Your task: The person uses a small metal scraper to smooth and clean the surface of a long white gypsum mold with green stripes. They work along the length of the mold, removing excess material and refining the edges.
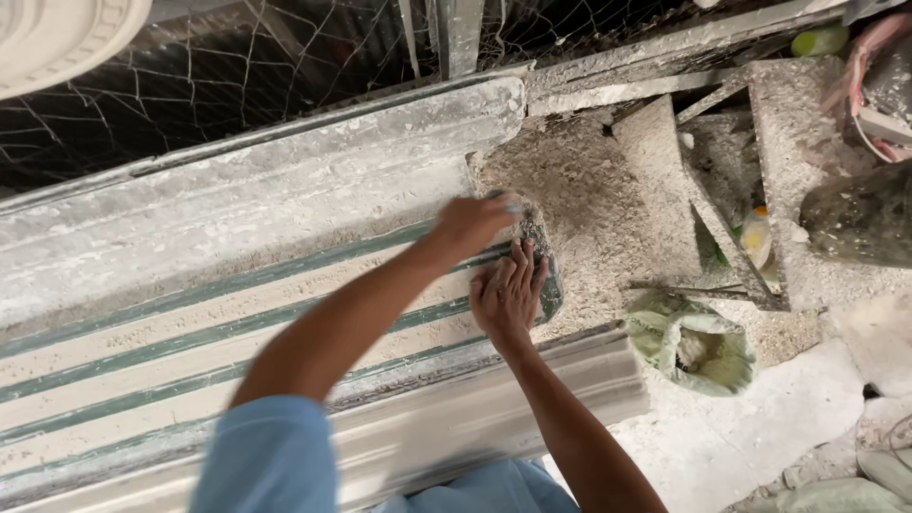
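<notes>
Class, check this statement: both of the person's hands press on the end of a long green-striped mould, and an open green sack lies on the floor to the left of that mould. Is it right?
Not quite. The head view shows the left hand and the right hand at the end of the long green-striped mould, but the open green sack lies on the floor to the right of it, not the left.

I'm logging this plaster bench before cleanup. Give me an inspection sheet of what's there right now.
Surface: long mould with green ribs, coated in pale plaster.
Job's things: dark end piece at the mould's end.
Clutter: open green sack, crumbly plaster debris.
Hands: left hand and right hand press on the end piece, fingers flat.
Cables: nothing seen.
Surroundings: wire netting behind, dusty floor.
</notes>
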